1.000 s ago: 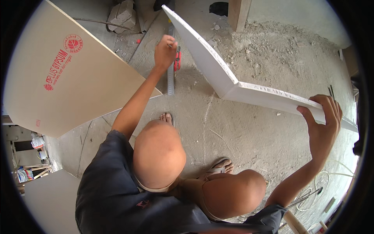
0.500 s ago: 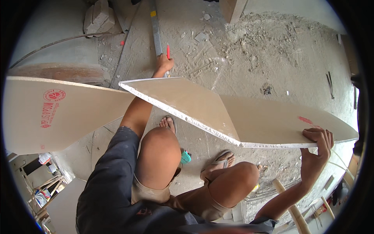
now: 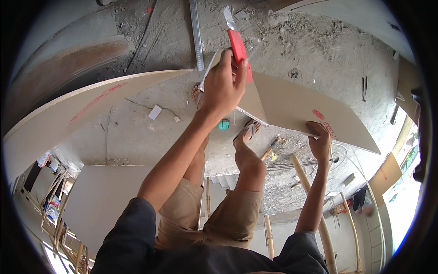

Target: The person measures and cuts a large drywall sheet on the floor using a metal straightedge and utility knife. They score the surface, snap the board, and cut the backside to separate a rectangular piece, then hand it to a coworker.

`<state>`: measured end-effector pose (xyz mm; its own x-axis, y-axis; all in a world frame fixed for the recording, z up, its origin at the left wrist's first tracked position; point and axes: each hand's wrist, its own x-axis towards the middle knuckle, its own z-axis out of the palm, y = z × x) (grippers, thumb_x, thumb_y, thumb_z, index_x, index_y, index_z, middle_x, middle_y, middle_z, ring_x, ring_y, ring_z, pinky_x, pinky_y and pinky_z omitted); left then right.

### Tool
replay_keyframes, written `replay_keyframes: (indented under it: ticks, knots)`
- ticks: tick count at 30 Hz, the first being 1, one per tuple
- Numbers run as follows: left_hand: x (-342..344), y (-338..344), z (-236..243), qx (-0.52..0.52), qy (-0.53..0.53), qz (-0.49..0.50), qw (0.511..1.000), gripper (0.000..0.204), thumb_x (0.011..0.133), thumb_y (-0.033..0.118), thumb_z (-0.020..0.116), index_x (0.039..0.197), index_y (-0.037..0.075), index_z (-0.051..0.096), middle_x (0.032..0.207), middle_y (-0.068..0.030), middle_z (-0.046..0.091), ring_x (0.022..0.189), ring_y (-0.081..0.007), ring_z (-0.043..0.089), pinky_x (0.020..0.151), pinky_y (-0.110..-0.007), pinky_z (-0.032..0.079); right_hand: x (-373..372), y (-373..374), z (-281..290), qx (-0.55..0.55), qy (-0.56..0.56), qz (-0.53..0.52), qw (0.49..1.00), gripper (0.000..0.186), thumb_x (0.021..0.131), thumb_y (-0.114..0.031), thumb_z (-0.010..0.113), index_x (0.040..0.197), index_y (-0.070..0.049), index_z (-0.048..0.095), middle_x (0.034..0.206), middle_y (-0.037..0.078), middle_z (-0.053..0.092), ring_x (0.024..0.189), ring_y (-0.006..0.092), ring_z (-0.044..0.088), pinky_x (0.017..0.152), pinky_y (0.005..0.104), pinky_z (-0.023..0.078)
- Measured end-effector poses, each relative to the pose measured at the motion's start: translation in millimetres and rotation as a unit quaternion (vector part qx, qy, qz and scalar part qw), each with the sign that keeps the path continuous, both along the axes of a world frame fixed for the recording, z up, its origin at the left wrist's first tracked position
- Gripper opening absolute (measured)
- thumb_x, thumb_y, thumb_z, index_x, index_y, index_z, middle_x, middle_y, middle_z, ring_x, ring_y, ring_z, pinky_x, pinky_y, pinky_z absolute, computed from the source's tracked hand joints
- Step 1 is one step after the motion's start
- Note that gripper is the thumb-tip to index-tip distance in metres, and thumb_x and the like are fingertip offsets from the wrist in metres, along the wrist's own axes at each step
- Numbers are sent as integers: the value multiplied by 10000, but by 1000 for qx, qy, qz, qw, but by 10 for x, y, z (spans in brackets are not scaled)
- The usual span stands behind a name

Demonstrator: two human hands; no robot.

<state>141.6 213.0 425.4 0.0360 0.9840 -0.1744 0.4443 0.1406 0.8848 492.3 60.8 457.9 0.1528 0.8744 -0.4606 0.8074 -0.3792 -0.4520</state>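
Left hand (image 3: 223, 89) clasping red knife (image 3: 237, 44) (blade (image 3: 229, 17) over floor (image 3: 328, 68)), right hand (image 3: 321, 145) pinching board (image 3: 292, 102) edge

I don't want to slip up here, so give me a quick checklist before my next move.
1. Red knife gripped in left hand: ok.
2. Blade retracted: not ok, it sticks out.
3. Blade pointing away from right hand: ok.
4. Right hand on the bent board: ok, at its edge.
5. Floor by right foot clear: not ok, teal object nearby.
6. Board stable: cannot tell.
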Motion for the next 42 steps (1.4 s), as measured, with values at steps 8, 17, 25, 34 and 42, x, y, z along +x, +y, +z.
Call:
replay_keyframes:
  ticks: [8, 17, 25, 34, 42]
  knots:
    - [613, -971, -82, 75, 102, -55, 990, 342, 1042, 151, 627, 1324, -27, 551, 1081, -170, 705, 893, -303, 684, 919, -446, 449, 34, 379, 26, -103, 34, 93, 990, 483, 778, 131, 649, 1178, -102, 786, 1178, 131, 776, 1112, 342, 733, 982, 416, 564]
    - [830, -1015, -240, 53, 237, -63, 968, 438, 997, 115, 641, 1400, -8, 522, 1009, -77, 690, 880, -187, 683, 903, -374, 384, -860, 1125, -503, -275, 455, 31, 846, 759, 1123, -477, 535, 1641, 25, 301, 1641, 211, 425, 1524, 304, 426, 1267, 436, 311]
    - [915, -896, -163, 25, 238, -35, 970, 514, 950, 139, 707, 1428, 28, 552, 1020, -47, 735, 924, -169, 701, 1012, -387, 355, -1209, 1118, -568, -239, 643, -157, 710, 424, 1169, -412, 451, 1311, -27, 560, 1268, 81, 611, 1239, 144, 530, 1109, 349, 418]
    - [570, -543, -215, 80, 166, 482, 856, 461, 1001, 152, 750, 1386, -27, 569, 1045, -117, 709, 1099, -248, 696, 1089, -485, 448, -1053, 1364, -1492, -315, 160, -204, 913, 510, 1083, -482, 524, 1304, -36, 415, 834, 52, 529, 630, 129, 556, 513, 326, 590]
    - [841, -370, -142, -162, 5, 268, 950, 342, 1080, 166, 661, 1269, -117, 632, 1127, -172, 739, 1018, -179, 695, 905, -337, 547, -958, 1220, -3314, -387, 107, -126, 907, 479, 1092, -438, 521, 1107, -3, 720, 830, 126, 738, 658, 201, 719, 562, 356, 619]
